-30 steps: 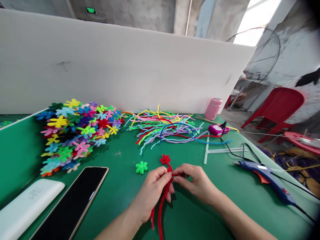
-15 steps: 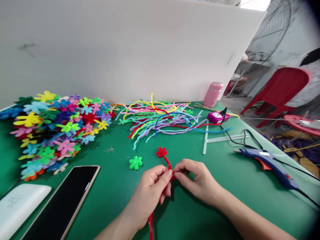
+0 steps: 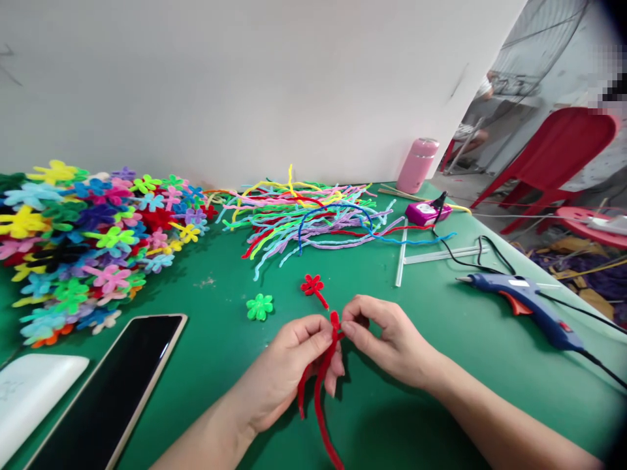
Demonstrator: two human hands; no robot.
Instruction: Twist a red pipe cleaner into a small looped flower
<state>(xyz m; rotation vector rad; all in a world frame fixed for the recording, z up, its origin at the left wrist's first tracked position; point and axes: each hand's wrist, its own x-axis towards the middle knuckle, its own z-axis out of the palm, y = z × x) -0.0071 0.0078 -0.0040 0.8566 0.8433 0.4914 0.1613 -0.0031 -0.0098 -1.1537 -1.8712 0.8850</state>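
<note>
Between my two hands a red pipe cleaner (image 3: 320, 385) is bent into a small loop at its top, with two tails hanging down. My left hand (image 3: 298, 365) pinches it just below the loop, thumb against fingers. The fingertips of my right hand (image 3: 375, 336) are closed on the pipe cleaner at the right side of the loop. Just beyond my hands lies a red pipe-cleaner flower (image 3: 312, 285) with a short stem. A green pipe-cleaner flower (image 3: 259, 307) rests to its left on the green table (image 3: 215, 365).
Many coloured flowers (image 3: 108, 238) are heaped at the left, and loose pipe cleaners (image 3: 313, 222) lie at the back. A phone (image 3: 112, 385) and a white device (image 3: 36, 405) lie left. Right are a glue gun (image 3: 529, 313), glue sticks (image 3: 401, 261) and a pink bottle (image 3: 418, 166).
The red pipe cleaner's loop now stands above my left fingers, and a long tail has swung in front of that hand. The view has shifted slightly.
</note>
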